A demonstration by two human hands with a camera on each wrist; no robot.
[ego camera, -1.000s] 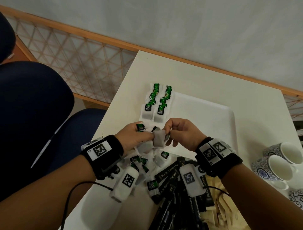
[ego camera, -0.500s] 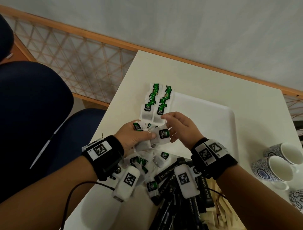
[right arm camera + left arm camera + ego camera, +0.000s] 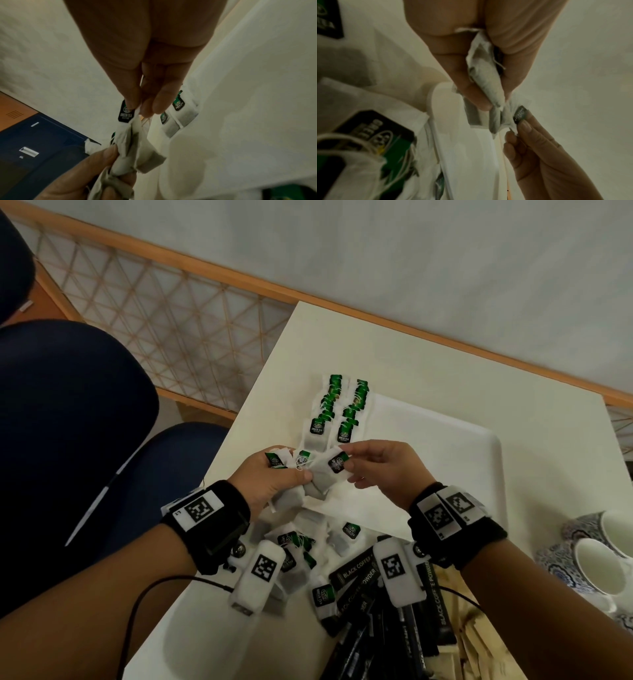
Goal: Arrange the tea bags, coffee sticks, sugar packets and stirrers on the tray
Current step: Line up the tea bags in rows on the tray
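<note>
Now left hand (image 3: 274,481) clutches crumpled papery tea bags (image 3: 301,470); right hand (image 3: 380,470) pinches one bag's glossy tag (image 3: 338,463).

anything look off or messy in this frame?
Yes. The tea bag rows overhang the far-left corner of the tray. The left hand grips a crumpled bunch of tea bags; the right hand pinches one by its tag. Loose tea bags overlap the coffee sticks.
</note>
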